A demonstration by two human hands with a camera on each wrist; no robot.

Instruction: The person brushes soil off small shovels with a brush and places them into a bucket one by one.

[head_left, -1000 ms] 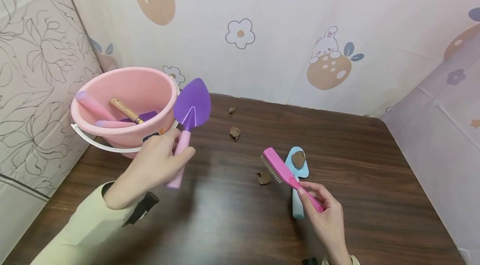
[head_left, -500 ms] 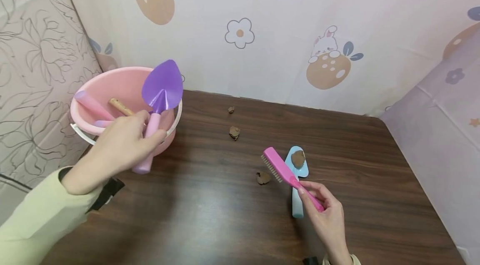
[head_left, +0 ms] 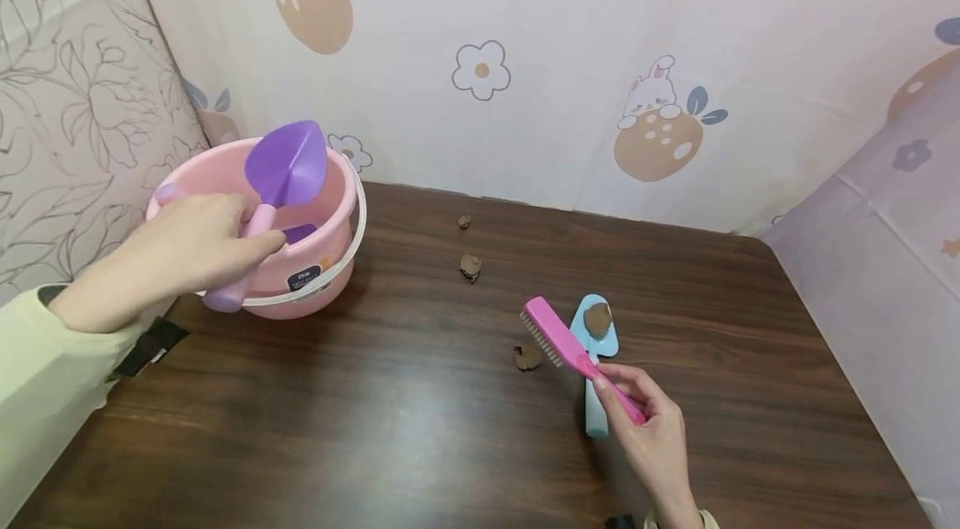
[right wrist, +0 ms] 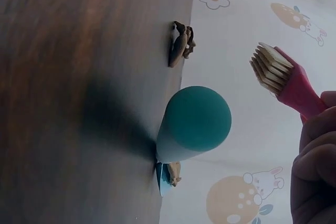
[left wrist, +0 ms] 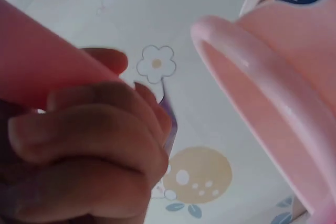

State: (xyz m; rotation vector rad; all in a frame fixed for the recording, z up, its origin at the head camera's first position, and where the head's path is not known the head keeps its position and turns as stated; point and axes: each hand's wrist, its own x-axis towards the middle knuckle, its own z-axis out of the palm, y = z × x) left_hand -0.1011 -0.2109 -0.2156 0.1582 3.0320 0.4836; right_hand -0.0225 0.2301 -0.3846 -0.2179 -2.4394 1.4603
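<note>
My left hand (head_left: 198,242) grips the pink handle of a hand trowel (head_left: 288,167) with a purple blade, held above the front of a pink bucket (head_left: 337,221). In the left wrist view its curled fingers (left wrist: 89,135) wrap the handle, and the bucket's rim is close by. With thumb and fingers my right hand (head_left: 651,429) pinches a pink bristle brush (head_left: 558,333) by its handle. Under the brush, a light blue shovel (head_left: 596,408) lies on the table, bearing a brown, crumpled flake (head_left: 597,319). The right wrist view shows the brush's bristles (right wrist: 270,69) raised off the table.
Several brown flakes lie on the dark wooden table (head_left: 420,429): one near the brush (head_left: 528,357), others farther back (head_left: 470,266). Another purple blade (head_left: 298,232) shows inside the bucket, whose white bail handle (head_left: 358,237) hangs down. Patterned cloth (head_left: 555,29) bounds the table behind and at the sides.
My left hand has carried the trowel leftward, from the bucket's right side to above its front. The right hand stays nearly still with the brush.
</note>
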